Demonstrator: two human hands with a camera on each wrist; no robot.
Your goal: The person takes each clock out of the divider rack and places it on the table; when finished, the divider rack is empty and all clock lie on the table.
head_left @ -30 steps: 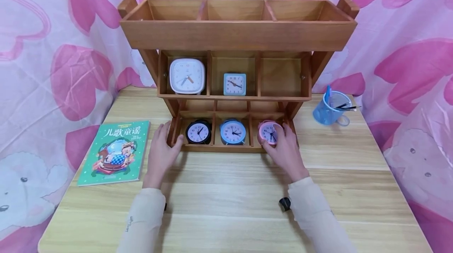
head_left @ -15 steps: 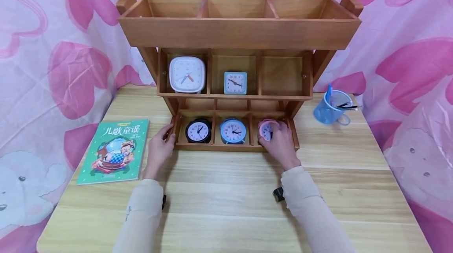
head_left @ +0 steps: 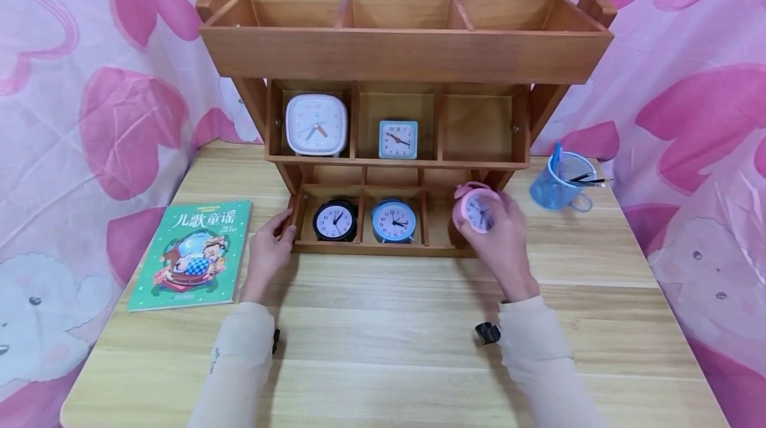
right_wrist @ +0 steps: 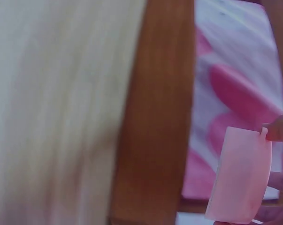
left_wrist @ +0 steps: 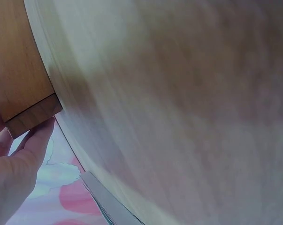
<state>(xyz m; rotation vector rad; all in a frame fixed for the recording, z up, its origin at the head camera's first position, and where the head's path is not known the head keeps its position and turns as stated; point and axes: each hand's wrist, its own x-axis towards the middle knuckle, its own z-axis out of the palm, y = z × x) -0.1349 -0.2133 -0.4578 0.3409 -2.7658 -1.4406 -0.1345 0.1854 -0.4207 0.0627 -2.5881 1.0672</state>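
Note:
My right hand [head_left: 505, 238] holds a pink alarm clock [head_left: 477, 210] tilted, raised over the right compartment of the bottom tier. In the right wrist view the clock's pink side [right_wrist: 242, 173] shows with fingertips at its edges. My left hand [head_left: 269, 255] rests against the left end of the wooden shelf rack [head_left: 401, 56]; in the left wrist view the fingers sit at the bottom tier's wooden corner [left_wrist: 33, 115]. A black alarm clock [head_left: 335, 222] and a blue alarm clock [head_left: 393, 221] stand in the bottom tier's left and middle compartments.
The middle tier holds a white square clock [head_left: 316, 125] and a small light-blue square clock [head_left: 397, 140]. A green children's book [head_left: 191, 255] lies left on the table [head_left: 383, 348]. A blue mesh pen cup [head_left: 552, 189] stands right of the rack.
The right hand has taken hold of the pink alarm clock and lifted it up and rightward from its compartment. The left hand has shifted slightly outward along the rack's left end.

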